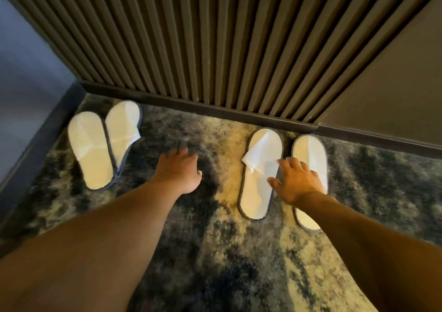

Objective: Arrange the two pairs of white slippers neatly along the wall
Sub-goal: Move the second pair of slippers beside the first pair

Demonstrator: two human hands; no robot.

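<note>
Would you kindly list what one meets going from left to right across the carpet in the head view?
Left pair of slippers → left hand → slipper with the loose flap → right hand, which overlaps the rightmost slipper.

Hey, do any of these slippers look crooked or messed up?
Yes. The left pair sits skewed, one slipper overlapping the other, heels crossing. In the right pair, the left-hand slipper's upper is folded askew, a corner poking past its edge.

left pair by corner | right pair along wall
</note>
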